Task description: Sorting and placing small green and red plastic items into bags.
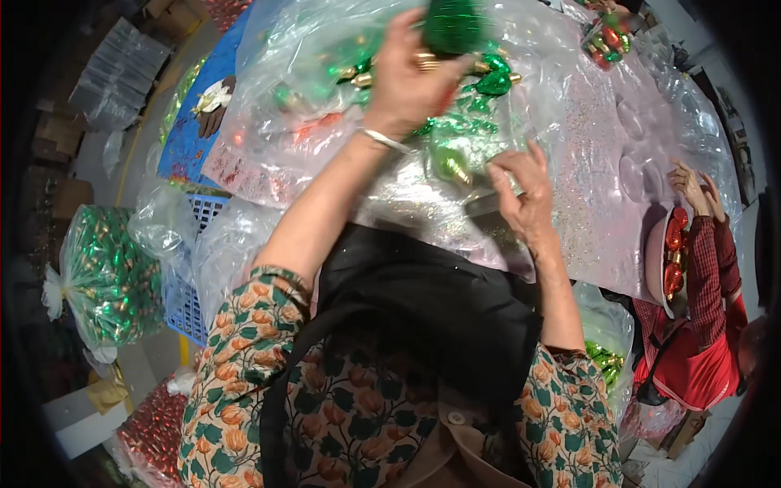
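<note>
Left hand [407, 77] is lifted high over the table, at about twelve o'clock from the person's chest, fingers wrapped round a green glittered ornament [453, 26] with a gold cap peeking out beside the knuckles. A thin silver bangle [386, 140] sits at the wrist, and the forearm runs up bare from a flowered sleeve [244, 358], elbow bent, wrist cocked back a little.

Right hand [521, 195] hangs lower, at roughly two o'clock, holding nothing that I can make out; fingers are loosely spread and pointing up toward a shiny green drop-shaped bauble [450, 163] lying under clear plastic sheet [569, 122] just beside its fingertips. More green baubles [488, 77] with gold caps lie heaped beyond, near the raised hand.

From where I stand, the handling wants a light grip: glitter sheds and these look thin-shelled, so holding by the body near the cap and not squeezing seems wise, and the free hand ought to steady the slippery plastic before anything is set down.

Off at three o'clock another person in a red checked sleeve [716, 252] works on a tray of red ornaments [674, 252]. A tied bag of green ornaments [106, 276] rests on the floor at nine o'clock beside a blue crate [191, 301]
</note>
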`<act>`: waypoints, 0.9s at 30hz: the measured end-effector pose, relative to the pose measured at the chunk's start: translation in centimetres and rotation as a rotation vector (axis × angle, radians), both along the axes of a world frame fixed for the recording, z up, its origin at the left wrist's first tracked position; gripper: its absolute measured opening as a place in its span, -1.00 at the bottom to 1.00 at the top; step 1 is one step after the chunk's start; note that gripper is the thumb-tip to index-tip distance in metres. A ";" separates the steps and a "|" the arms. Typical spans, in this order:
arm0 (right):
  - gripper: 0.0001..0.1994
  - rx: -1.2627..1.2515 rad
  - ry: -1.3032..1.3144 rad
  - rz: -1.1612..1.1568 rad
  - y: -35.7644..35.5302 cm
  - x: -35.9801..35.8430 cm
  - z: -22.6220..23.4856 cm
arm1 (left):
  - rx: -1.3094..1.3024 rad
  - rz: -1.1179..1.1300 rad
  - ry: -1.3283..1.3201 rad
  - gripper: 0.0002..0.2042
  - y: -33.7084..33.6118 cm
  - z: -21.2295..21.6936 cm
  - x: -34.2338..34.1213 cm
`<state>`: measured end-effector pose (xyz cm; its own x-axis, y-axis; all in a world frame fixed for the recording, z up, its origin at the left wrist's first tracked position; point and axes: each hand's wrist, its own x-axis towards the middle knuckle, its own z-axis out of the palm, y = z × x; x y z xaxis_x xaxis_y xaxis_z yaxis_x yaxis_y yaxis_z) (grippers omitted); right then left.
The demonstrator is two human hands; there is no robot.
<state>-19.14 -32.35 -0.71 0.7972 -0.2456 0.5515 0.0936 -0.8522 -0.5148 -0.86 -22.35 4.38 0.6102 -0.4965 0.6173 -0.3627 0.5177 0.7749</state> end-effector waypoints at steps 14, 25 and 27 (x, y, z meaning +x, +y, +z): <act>-0.90 0.062 -0.108 0.096 -0.5 -2.0 -0.6 | 0.723 0.036 -1.082 -0.64 5.4 -2.8 -1.3; -0.83 -0.086 0.528 0.131 1.0 -1.9 5.0 | 0.666 -0.178 -0.910 -0.87 9.6 -3.8 -1.3; -0.83 -0.024 0.456 0.166 1.2 -1.4 6.0 | 0.792 -0.174 -0.884 -0.89 9.9 -3.6 -0.8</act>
<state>-20.50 -31.12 5.25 0.9863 -0.0863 0.1408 -0.0015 -0.8572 -0.5150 -1.65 -12.41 0.81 0.0161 -0.9614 0.2746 -0.9023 0.1044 0.4183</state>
